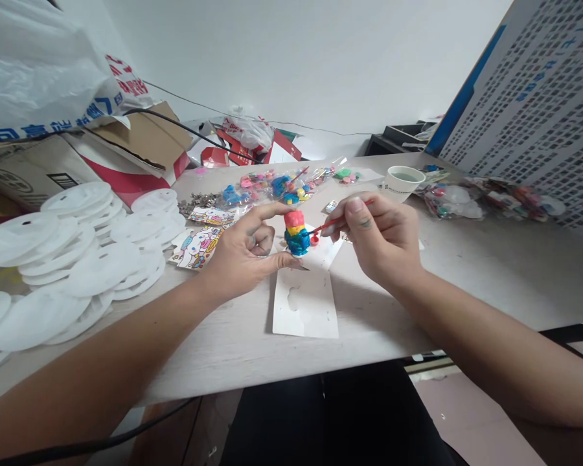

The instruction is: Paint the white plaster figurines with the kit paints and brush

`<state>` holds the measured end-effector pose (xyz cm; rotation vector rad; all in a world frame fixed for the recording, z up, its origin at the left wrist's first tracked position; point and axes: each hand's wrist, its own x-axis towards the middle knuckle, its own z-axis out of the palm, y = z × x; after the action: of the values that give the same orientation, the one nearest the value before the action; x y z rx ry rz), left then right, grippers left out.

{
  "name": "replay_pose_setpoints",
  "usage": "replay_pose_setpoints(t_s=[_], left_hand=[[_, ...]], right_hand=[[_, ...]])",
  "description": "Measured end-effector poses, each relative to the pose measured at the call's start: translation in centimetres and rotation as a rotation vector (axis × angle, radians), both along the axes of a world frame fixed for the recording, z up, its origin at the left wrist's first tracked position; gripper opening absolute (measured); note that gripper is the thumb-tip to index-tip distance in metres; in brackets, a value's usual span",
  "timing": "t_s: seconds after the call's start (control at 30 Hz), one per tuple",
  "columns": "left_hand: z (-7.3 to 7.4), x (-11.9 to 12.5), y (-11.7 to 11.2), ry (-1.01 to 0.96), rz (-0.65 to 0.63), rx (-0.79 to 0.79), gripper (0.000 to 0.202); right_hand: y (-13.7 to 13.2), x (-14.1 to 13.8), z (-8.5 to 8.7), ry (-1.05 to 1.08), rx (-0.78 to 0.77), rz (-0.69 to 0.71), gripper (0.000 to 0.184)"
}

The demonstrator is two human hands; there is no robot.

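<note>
Between the thumb and a finger of my left hand (245,249) is a small figurine (297,234), painted pink on top, yellow in the middle and blue below. It is held upright above the table. My right hand (381,236) pinches a thin red paintbrush (333,222), whose tip meets the figurine's right side at the blue part. Close behind the figurine sits a little red paint pot (315,240). Below both hands lies a white card (305,304) with a faint apple-shaped outline.
White discs (104,268) are piled at the left beside cartoon cards (201,246). Bags of coloured pieces (282,186) lie at the back. A paper cup (402,180) of liquid stands back right, near more bagged pieces (451,199). Cardboard boxes (34,168) fill the left; a printed panel (529,110) rises right.
</note>
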<state>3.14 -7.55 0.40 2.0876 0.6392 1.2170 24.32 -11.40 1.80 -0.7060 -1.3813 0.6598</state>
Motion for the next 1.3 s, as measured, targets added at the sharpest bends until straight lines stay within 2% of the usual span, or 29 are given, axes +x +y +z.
replay_pose_setpoints(t_s=[0.2, 0.67, 0.77, 0.83, 0.93, 1.1, 1.3], left_hand=[[-0.01, -0.07, 0.23, -0.009, -0.011, -0.013, 0.069], [-0.10, -0.11, 0.36, -0.013, -0.011, -0.040, 0.068], [-0.03, -0.09, 0.32, -0.007, 0.020, -0.108, 0.067], [-0.02, 0.00, 0.31, -0.009, 0.032, -0.181, 0.069], [-0.02, 0.25, 0.33, -0.034, 0.036, -0.294, 0.070], [0.20, 0.59, 0.31, -0.096, 0.005, -0.453, 0.069], [0.43, 0.49, 0.24, -0.133, -0.011, -0.488, 0.071]], right_hand=[[0.08, 0.10, 0.04, 0.062, -0.017, 0.023, 0.027], [0.42, 0.35, -0.01, 0.037, -0.066, 0.043, 0.029], [0.39, 0.33, -0.13, 0.042, -0.006, 0.063, 0.027], [0.25, 0.26, -0.24, -0.037, 0.024, 0.054, 0.027], [0.02, 0.15, -0.33, -0.161, 0.064, -0.028, 0.029], [-0.36, -0.09, -0.25, -0.166, 0.146, -0.144, 0.029], [-0.44, -0.16, -0.43, -0.209, 0.202, -0.136, 0.024]])
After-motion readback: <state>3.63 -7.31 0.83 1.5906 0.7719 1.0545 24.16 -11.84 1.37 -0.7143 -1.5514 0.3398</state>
